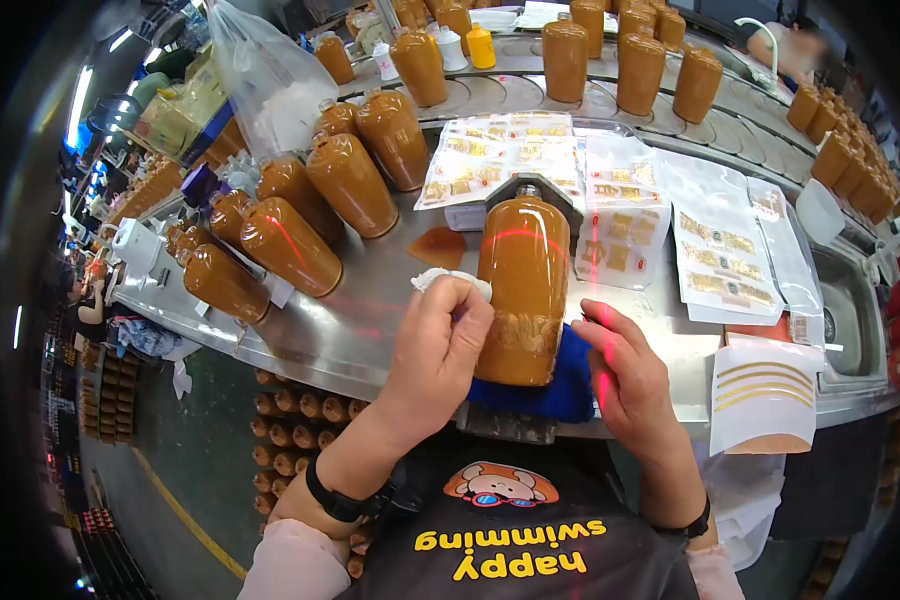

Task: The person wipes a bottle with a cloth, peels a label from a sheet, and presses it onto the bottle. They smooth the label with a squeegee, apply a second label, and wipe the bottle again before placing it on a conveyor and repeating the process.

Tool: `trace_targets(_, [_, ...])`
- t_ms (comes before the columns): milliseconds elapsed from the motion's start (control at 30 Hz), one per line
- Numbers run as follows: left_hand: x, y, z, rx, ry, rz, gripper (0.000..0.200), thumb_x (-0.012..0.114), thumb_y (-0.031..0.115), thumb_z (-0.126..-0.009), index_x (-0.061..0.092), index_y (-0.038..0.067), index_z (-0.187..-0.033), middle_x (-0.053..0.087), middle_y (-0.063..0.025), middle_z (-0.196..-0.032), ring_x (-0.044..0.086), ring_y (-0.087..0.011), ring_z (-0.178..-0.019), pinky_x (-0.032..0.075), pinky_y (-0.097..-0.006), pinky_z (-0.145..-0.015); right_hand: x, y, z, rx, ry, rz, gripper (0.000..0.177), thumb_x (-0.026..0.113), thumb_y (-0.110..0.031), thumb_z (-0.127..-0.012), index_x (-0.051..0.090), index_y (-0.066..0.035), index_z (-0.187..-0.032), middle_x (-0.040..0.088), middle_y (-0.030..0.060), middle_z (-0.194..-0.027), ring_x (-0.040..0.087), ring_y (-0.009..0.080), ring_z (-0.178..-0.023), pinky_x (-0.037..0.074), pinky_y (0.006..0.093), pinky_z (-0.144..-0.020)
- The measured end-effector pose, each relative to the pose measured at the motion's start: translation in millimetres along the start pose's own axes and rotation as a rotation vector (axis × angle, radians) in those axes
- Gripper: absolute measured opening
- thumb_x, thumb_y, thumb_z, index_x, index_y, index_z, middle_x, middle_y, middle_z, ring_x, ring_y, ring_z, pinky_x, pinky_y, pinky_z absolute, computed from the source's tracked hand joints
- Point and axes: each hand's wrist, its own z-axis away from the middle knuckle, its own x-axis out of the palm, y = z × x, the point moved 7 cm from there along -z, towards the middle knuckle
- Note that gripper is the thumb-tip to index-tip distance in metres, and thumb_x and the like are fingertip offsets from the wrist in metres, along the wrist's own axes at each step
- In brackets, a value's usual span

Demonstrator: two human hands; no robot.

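An amber ceramic bottle point(522, 285) lies on its side on a blue pad point(560, 392) at the near edge of the metal bench point(350, 325), neck pointing away into a dark holder. A gold label sits near its base. My left hand point(438, 348) is closed around a small white cloth point(448, 282) and presses against the bottle's left side. My right hand point(625, 375) rests with fingers spread on the blue pad, just right of the bottle. A red laser line crosses the bottle and my right fingers.
Several amber bottles point(300, 235) lie grouped at the left, and more stand upright on a conveyor point(570, 95) behind. Sheets of gold labels point(515, 155) lie beyond the bottle and to the right point(730, 265). A peeled backing sheet point(765, 395) hangs over the right edge. Another person's arm point(780, 45) shows far right.
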Motion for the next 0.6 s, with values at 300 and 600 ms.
trace_targets(300, [7, 3, 2, 0.176, 0.016, -0.275, 0.012, 0.059, 0.013, -0.093, 0.055, 0.003, -0.096, 0.057, -0.0107, -0.091, 0.050, -0.0283, -0.089, 0.040, -0.0389, -0.081, 2, 5, 2, 0.007, -0.039, -0.063, 0.044, 0.054, 0.013, -0.077, 0.060, 0.001, -0.119, 0.054, 0.0251, -0.126, 0.056, 0.0394, -0.113, 0.048, 0.0408, -0.095])
trace_targets(600, [7, 16, 5, 0.088, -0.011, -0.106, 0.015, 0.059, 0.010, -0.094, 0.053, 0.001, -0.105, 0.056, -0.0075, -0.090, 0.052, -0.0163, -0.079, 0.044, -0.0295, -0.072, -2, 3, 0, 0.017, -0.051, -0.093, 0.045, 0.055, 0.013, -0.076, 0.060, 0.001, -0.119, 0.054, 0.0250, -0.126, 0.056, 0.0395, -0.113, 0.049, 0.0405, -0.094])
